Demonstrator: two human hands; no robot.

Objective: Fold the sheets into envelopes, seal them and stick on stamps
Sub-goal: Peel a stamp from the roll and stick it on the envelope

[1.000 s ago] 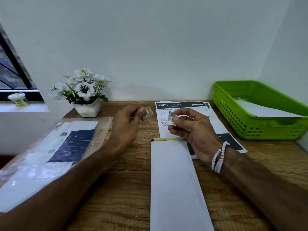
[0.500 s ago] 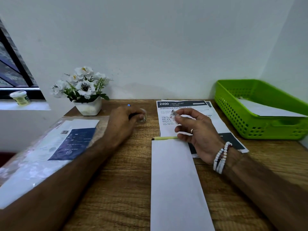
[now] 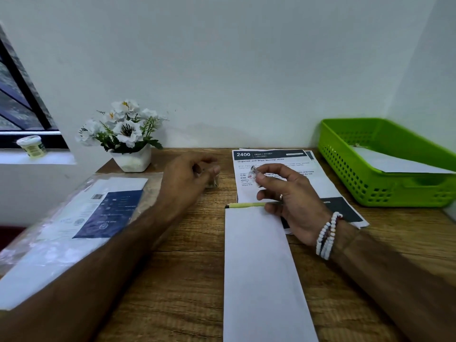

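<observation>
A long white envelope (image 3: pixel 261 267) lies lengthwise on the wooden desk (image 3: pixel 177 292) in front of me. A yellow-green stick (image 3: pixel 246 205) rests across its far end. My right hand (image 3: pixel 293 203) hovers over that end and pinches a small stamp (image 3: pixel 254 172) between thumb and forefinger. Printed sheets (image 3: pixel 271 157) with a dark header lie beyond, partly under that hand. My left hand (image 3: pixel 187 178) is blurred, low over the desk, with its fingertips at a small clear stamp packet (image 3: pixel 212 182). Whether it still grips the packet is unclear.
A plastic pack of envelopes (image 3: pixel 81 218) lies at the left under my forearm. A white pot of flowers (image 3: pixel 130 159) stands at the back left, and a small jar (image 3: pixel 32 146) sits on the window sill. A green basket (image 3: pixel 365 191) at the right holds a white envelope (image 3: pixel 394 162).
My left hand has lowered the stamp packet from in the air down to the desk. My right hand keeps the stamp pinched and has barely moved.
</observation>
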